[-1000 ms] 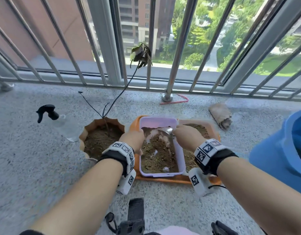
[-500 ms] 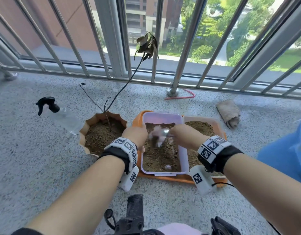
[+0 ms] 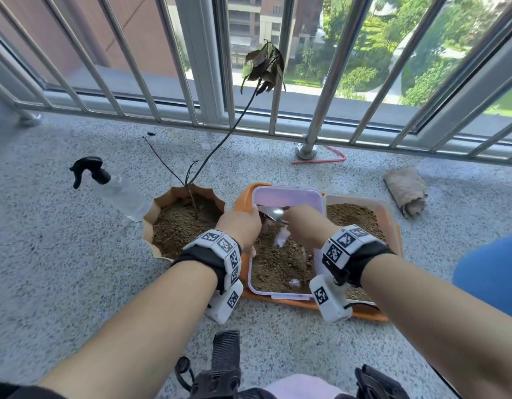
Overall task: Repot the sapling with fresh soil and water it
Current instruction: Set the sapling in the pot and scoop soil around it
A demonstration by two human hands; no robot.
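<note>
A thin sapling (image 3: 217,145) with wilted dark leaves stands in a scalloped terracotta pot (image 3: 158,208) half full of soil. Right of it a lilac plastic box (image 3: 286,194) holds brown soil. My right hand (image 3: 303,226) grips a metal spoon (image 3: 273,214) over the far part of that box. My left hand (image 3: 240,227) holds the box's left rim, fingers curled over the edge. A clear spray bottle (image 3: 116,191) with a black trigger lies on the floor left of the pot.
An orange tray (image 3: 367,311) carries the lilac box and a second soil-filled box (image 3: 384,214) on the right. A rolled cloth (image 3: 404,191) lies at the far right, a blue container (image 3: 491,272) at the right edge. Metal railing (image 3: 315,110) closes the balcony ahead.
The spoon in my right hand has moved within the lilac box, from scooping in the soil to lifted near the far left. My left hand stays on the rim.
</note>
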